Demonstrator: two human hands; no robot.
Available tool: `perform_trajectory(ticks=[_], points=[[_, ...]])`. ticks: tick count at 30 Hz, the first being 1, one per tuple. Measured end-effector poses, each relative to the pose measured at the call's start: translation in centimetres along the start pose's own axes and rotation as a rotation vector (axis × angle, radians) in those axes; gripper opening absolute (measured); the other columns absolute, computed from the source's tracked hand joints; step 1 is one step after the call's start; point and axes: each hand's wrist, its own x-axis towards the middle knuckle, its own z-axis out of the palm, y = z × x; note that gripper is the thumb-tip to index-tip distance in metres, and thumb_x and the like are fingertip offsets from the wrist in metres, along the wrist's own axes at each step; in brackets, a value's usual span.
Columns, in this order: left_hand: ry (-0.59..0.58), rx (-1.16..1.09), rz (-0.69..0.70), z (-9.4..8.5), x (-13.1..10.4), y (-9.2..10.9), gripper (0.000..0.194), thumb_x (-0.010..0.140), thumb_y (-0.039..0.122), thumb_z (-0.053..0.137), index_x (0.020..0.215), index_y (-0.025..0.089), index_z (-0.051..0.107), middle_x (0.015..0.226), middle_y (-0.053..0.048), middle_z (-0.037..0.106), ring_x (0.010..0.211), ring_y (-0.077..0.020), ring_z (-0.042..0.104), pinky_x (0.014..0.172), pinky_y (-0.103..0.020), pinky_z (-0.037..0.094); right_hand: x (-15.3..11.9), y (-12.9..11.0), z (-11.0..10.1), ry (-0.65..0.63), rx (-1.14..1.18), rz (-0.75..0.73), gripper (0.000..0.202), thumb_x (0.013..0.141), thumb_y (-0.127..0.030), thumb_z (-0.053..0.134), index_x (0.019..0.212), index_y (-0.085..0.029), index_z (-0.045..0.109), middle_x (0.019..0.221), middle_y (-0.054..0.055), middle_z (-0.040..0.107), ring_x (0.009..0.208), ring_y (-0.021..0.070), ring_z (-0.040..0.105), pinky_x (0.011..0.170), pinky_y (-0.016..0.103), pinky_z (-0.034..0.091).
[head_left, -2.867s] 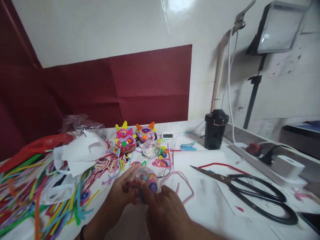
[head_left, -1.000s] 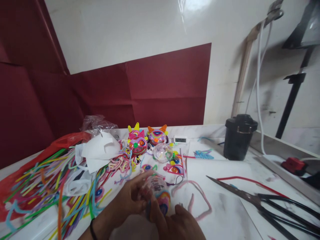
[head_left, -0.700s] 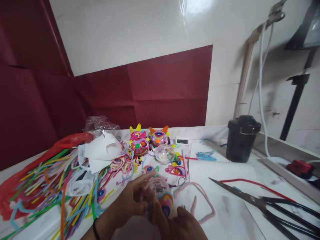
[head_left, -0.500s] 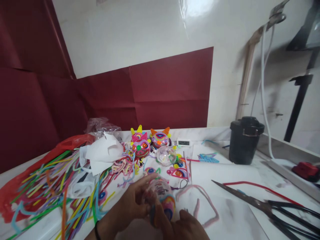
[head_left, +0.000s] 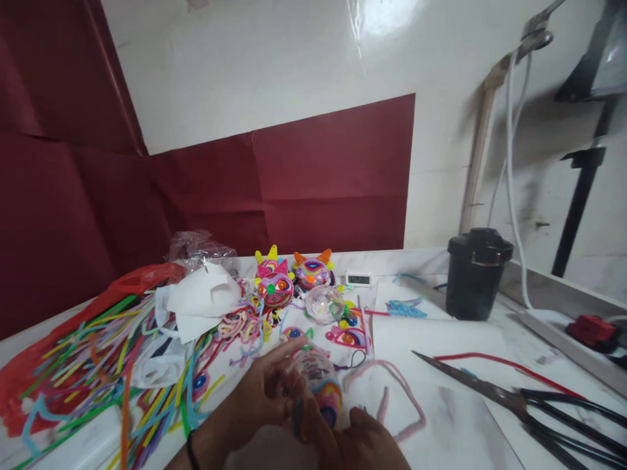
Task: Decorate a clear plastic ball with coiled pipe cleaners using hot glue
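Low in the middle of the head view is a clear plastic ball [head_left: 318, 369], partly covered with coloured pipe-cleaner strips in bands and curves. My left hand [head_left: 262, 395] is wrapped round its left side. From below, my right hand [head_left: 360, 444] presses against the ball's near side, its thumb and index finger on the strips and the other fingers curled. The ball's lower left side is hidden by my fingers. Just right of the hands lies a bent pink pipe cleaner [head_left: 417, 408]. A dark cord loop [head_left: 359, 358] is beside the ball.
Finished animal-face balls [head_left: 275, 288] and another clear ball [head_left: 325, 304] stand behind. Many loose pipe cleaners [head_left: 98, 352] spread over a red bag [head_left: 24, 385] at left. Large scissors [head_left: 509, 397] and a red pipe cleaner [head_left: 509, 364] lie right, before a black lidded bin [head_left: 473, 277].
The view has shifted slightly. Both hands stay on the ball, with only small movement of the right hand's fingers against its near side.
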Motion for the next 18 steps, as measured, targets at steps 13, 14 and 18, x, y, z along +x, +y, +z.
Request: perform_trajectory(ticks=[13, 14, 18], points=[[-0.001, -0.036, -0.048, 0.8, 0.0, 1.4, 0.086, 0.073, 0.023, 0.088, 0.149, 0.02, 0.047, 0.079, 0.004, 0.06, 0.067, -0.0112, 0.049, 0.059, -0.021, 0.038, 1.2, -0.3, -1.7, -0.023, 0.164, 0.032, 0.061, 0.06, -0.005, 0.055, 0.121, 0.004, 0.052, 0.039, -0.007, 0.058, 0.029, 0.0146, 0.048, 0.044, 0.032, 0.035], [-0.006, -0.039, -0.046, 0.8, 0.0, 1.4, 0.088, 0.072, 0.024, 0.089, 0.149, 0.02, 0.047, 0.08, 0.003, 0.061, 0.068, -0.0117, 0.05, 0.06, -0.022, 0.038, 1.1, -0.3, -1.7, -0.015, 0.155, 0.039, 0.06, 0.061, -0.005, 0.054, 0.12, 0.004, 0.052, 0.039, -0.007, 0.058, 0.029, 0.0149, 0.049, 0.044, 0.032, 0.035], [-0.011, -0.034, -0.02, 0.5, -0.1, 0.8, 0.089, 0.07, 0.024, 0.09, 0.148, 0.022, 0.048, 0.078, 0.004, 0.06, 0.068, -0.0121, 0.052, 0.06, -0.021, 0.037, 0.4, -0.2, -0.8, -0.011, 0.11, 0.015, 0.057, 0.066, -0.002, 0.053, 0.123, 0.002, 0.053, 0.04, -0.007, 0.059, 0.03, 0.0149, 0.051, 0.044, 0.032, 0.037]])
